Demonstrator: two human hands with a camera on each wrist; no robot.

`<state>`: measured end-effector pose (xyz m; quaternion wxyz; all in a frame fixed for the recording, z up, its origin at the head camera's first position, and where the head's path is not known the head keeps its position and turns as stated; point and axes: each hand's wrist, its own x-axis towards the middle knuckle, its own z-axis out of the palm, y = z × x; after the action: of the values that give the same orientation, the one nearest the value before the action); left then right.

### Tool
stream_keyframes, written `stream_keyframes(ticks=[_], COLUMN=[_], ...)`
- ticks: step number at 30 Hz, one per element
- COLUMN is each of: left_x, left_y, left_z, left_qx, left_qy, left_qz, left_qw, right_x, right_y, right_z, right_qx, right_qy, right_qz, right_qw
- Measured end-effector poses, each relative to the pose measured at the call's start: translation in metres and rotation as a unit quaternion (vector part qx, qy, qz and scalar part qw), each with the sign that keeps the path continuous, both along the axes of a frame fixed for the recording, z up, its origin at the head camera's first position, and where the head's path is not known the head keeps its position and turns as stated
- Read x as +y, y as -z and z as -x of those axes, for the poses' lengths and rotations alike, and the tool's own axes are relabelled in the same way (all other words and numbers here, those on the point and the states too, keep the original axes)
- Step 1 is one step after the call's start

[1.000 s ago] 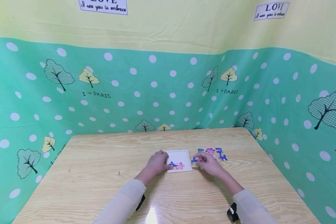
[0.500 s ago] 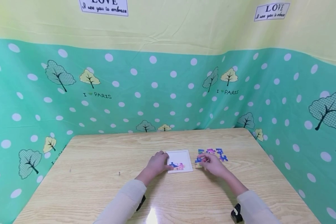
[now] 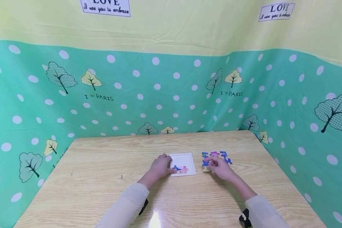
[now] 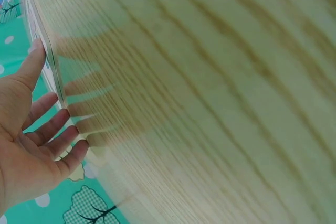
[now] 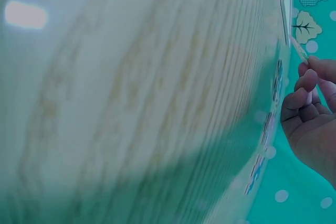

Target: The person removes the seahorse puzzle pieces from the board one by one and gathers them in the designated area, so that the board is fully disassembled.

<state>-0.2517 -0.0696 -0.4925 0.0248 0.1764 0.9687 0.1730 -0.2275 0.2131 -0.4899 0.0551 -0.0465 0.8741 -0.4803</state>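
A shallow white puzzle tray (image 3: 182, 158) lies flat mid-table, with joined blue and pink jigsaw pieces (image 3: 184, 170) along its near side. My left hand (image 3: 159, 165) steadies the tray's left side: the thumb presses on its face, the loosely spread fingers rest along the edge. Right of the tray, my right hand (image 3: 220, 167) pinches a thin puzzle piece (image 5: 300, 49) between thumb and forefinger, raised and tilted in the right wrist view. Below and behind that hand lie several blue and pink loose pieces (image 3: 224, 155), partly hidden by the fingers.
The wooden table (image 3: 102, 183) carries a small dark mark (image 3: 121, 177) on the left. A green and yellow patterned curtain (image 3: 159, 88) hangs along the back and both sides.
My right hand has drawn a little to the right, away from the tray, with the pinched piece. My left hand and the tray stay in place.
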Motion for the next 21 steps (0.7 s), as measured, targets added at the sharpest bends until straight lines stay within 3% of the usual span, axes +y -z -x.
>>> stream_keyframes(ticks=[21], left_x=[0.000], left_y=[0.000], left_z=[0.000], left_qx=[-0.002], left_qy=[0.001], left_qz=[0.001], left_qw=[1.0000], right_x=[0.022], right_y=[0.002], right_z=[-0.004], right_qx=[0.010], right_qy=[-0.006], right_qz=[-0.014], right_qw=[0.9998])
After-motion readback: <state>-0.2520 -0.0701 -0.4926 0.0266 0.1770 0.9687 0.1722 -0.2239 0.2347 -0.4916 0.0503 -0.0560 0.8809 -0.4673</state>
